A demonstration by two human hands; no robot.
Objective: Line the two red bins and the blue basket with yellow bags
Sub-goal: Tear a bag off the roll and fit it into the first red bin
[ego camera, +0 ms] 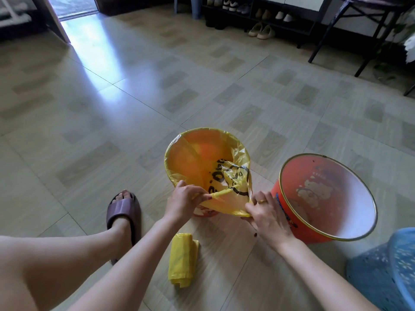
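A red bin (203, 212) stands on the floor with a yellow bag (197, 158) spread inside it and folded over most of its rim. My left hand (185, 199) pinches the bag's near edge, which is twisted into a strand. My right hand (263, 212) grips the same edge at the bin's near right side. A second red bin (325, 196) with a gold rim stands bare to the right. The blue basket (386, 272) shows partly at the bottom right corner. A roll of yellow bags (183, 260) lies on the floor between my forearms.
My left foot in a dark slipper (123, 212) rests on the tiled floor left of the lined bin. A shoe rack (258, 12) and black chair legs (368, 46) stand at the far right. A doorway (74, 7) opens at the far left.
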